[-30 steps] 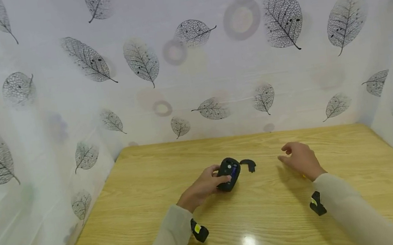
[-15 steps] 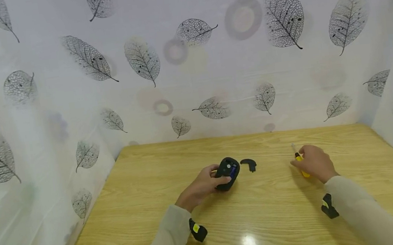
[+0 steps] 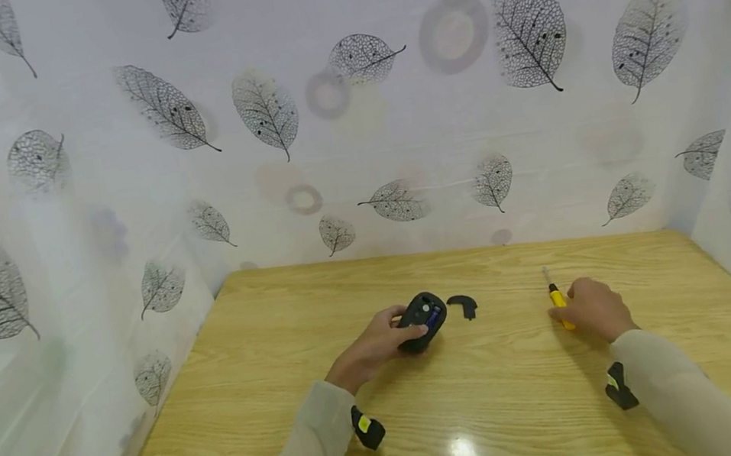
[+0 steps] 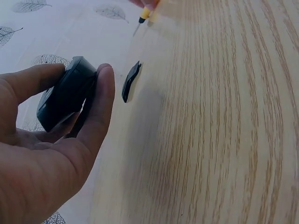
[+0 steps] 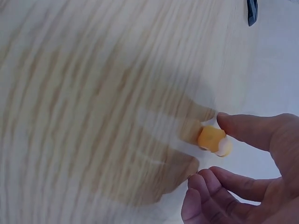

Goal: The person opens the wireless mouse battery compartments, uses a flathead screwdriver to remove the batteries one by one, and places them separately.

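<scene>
My left hand (image 3: 379,345) holds a black computer mouse (image 3: 421,311) above the table, thumb on its upturned underside. Its battery compartment is uncovered, and a blue battery (image 3: 433,317) lies inside. In the left wrist view the mouse (image 4: 70,95) sits between thumb and fingers. Just right of it, the black battery cover (image 3: 468,307) rests on the table. My right hand (image 3: 598,309) is beside a yellow-handled screwdriver (image 3: 558,300) lying with its tip pointing away. From the right wrist, the handle end (image 5: 212,139) shows between thumb and fingers, with a gap below it.
The wooden table (image 3: 266,318) reaches back to a white curtain (image 3: 394,132) with a leaf print, which also hangs at both sides. A black wrist-worn device (image 3: 367,428) is on the left sleeve, and a similar device (image 3: 620,385) on the right.
My right hand has moved right and slightly nearer, from left of the screwdriver to beside its handle, uncovering it. The screwdriver stays put over the last half second. My left hand keeps the mouse almost still.
</scene>
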Available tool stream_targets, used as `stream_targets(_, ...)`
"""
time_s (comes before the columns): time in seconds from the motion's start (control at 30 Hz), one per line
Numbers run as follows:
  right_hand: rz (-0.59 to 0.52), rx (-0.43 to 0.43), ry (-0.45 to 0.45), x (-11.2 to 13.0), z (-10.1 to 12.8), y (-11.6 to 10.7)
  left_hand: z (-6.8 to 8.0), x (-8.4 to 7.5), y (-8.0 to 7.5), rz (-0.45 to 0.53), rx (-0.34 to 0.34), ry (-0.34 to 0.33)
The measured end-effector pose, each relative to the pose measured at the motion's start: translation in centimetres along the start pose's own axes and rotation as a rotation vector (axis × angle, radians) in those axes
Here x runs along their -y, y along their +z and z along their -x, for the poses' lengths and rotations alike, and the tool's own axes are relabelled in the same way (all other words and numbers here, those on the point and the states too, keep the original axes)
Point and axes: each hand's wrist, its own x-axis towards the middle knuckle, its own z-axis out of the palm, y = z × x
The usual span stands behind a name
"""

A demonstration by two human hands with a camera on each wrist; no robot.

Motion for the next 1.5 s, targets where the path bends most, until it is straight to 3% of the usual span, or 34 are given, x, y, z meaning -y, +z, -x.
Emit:
stream_targets(0.47, -0.027, 0.016, -0.020, -0.4, -0.1, 0.3, 0.2, -0.1, -0.1, 0.017, 0.031, 0.005)
stream_targets(0.93, -0.064, -0.005, -0.004, -0.6, 0.2, 0.1, -0.1, 0.0, -0.1, 0.065, -0.005, -0.011)
stream_targets(1.5, -0.133, -0.076, -0.104, -0.9, 0.8, 0.0, -0.2, 0.0, -0.3, 0.055, -0.033, 0.000)
